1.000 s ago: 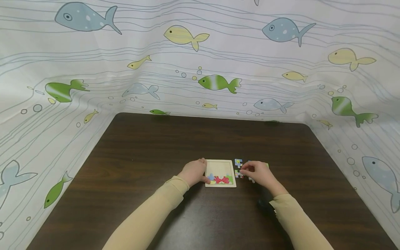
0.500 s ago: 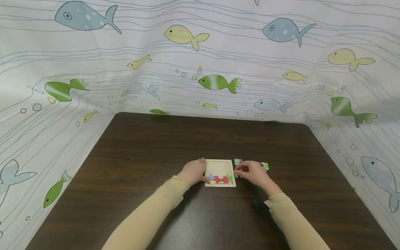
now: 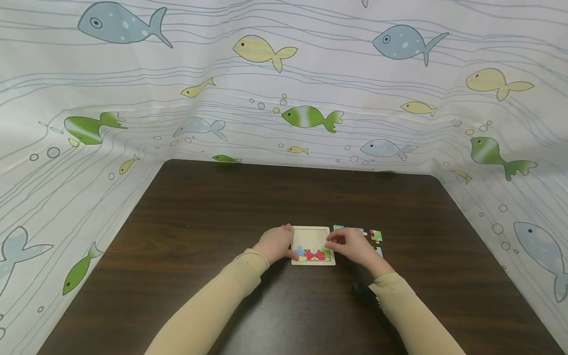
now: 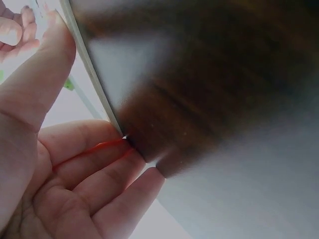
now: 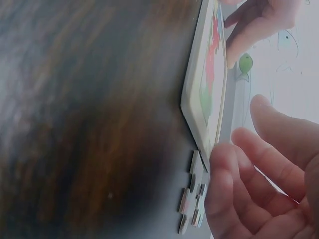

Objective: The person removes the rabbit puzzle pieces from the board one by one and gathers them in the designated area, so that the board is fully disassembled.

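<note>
A small square wooden puzzle frame (image 3: 312, 264) lies on the table, with a red, blue and green picture strip (image 3: 314, 255) along its near side. My left hand (image 3: 275, 244) holds the frame's left edge, thumb on the near corner and fingers by the far one. At the right rim is my right hand (image 3: 355, 246), thumb and fingertips close together in the head view. I cannot tell whether a piece is between them; the right wrist view shows none. Loose jigsaw pieces (image 3: 375, 235) lie beside the frame, partly hidden by this hand.
The dark wooden table (image 3: 222, 207) stretches around the frame on every side. A white fish-patterned curtain (image 3: 248, 88) encloses its back and both sides. In the right wrist view, several flat pieces (image 5: 195, 164) sit right by the frame's corner.
My right hand has moved left from over the loose pieces to the frame's right rim, uncovering pieces farther right. My left hand has stayed on the frame.
</note>
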Motion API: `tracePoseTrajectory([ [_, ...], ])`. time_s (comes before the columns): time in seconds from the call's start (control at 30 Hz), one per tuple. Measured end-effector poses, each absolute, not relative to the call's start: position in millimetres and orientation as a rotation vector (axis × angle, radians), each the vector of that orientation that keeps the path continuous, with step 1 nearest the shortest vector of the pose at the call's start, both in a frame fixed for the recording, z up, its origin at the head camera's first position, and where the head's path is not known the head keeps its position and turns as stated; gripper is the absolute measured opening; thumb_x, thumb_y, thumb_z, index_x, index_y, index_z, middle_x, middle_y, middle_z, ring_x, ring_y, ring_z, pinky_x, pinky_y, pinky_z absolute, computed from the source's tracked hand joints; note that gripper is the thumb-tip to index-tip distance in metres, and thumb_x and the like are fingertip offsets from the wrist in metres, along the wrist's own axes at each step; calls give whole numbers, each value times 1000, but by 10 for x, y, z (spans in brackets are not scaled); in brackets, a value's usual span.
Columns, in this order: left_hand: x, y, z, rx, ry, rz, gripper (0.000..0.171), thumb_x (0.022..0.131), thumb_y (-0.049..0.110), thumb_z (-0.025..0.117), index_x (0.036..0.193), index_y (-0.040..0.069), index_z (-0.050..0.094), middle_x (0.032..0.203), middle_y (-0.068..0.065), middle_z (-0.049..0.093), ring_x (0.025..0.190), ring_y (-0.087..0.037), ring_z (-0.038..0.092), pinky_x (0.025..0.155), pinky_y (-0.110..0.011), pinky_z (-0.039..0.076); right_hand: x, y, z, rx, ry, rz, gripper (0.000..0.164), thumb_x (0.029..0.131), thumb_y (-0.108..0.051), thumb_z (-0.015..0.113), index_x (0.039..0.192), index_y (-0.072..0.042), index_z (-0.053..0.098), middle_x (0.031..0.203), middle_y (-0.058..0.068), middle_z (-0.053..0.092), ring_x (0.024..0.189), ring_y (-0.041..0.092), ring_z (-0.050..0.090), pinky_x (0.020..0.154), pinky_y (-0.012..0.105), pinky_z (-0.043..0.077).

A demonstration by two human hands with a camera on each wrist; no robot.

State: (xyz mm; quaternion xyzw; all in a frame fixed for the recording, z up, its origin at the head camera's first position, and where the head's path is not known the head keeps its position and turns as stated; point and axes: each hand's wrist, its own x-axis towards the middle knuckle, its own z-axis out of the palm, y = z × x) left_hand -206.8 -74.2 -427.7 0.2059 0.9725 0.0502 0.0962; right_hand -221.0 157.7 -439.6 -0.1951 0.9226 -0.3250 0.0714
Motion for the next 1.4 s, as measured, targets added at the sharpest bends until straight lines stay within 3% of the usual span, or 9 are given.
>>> tracePoseTrajectory([
  [0.57,-2081,-737,-4290,591,2876,169,86,73,49,76,136,-3,49,140,-16,49,125,-24,52,93,-33,50,-2196,1395,-4401,-617,2732,-992,17,81,-21,76,93,-9,73,74,-5,61,67,10,53,59,23,48],
  [1.03,-2085,-740,-4294,605,2883,176,86,72,49,77,135,-3,50,138,-17,51,124,-25,53,94,-34,50,-2169,1248,-4403,-685,2691,-1002,17,81,-22,75,92,-9,73,81,-5,66,72,8,56,68,25,51],
  [1.4,-2087,-746,-4284,612,2896,182,86,71,49,78,133,-4,51,136,-17,52,120,-25,56,90,-34,52,-2168,1168,-4427,-789,2653,-1011,15,82,-19,75,91,-8,73,70,-7,61,63,6,52,59,22,48],
])
